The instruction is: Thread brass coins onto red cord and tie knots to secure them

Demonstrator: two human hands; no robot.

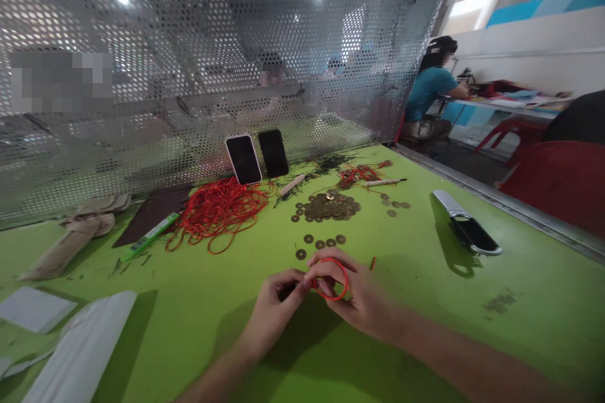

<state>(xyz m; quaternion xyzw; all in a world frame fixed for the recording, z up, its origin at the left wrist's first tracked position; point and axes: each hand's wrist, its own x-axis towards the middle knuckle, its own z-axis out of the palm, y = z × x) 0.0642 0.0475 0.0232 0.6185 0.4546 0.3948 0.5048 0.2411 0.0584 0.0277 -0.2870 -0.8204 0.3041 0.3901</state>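
Observation:
A loop of red cord (346,282) is held between my two hands above the green table, its short end sticking out past the right hand. My left hand (280,302) pinches the cord at the loop's left side, thumb and index finger together. Fingers of my right hand (353,293) are curled around the same spot, with the loop lying over them. Whether a coin sits in the pinch is hidden. Just beyond my fingertips lie several loose brass coins with holes (320,244). Behind those is a larger pile of the coins (331,206).
Left of the coins lies a tangle of red cord (220,208), near a green packet (151,236). Two phones (244,158) lean against the perforated metal screen (189,31). A black and silver tool (466,223) is at right. A person in blue (431,91) sits beyond.

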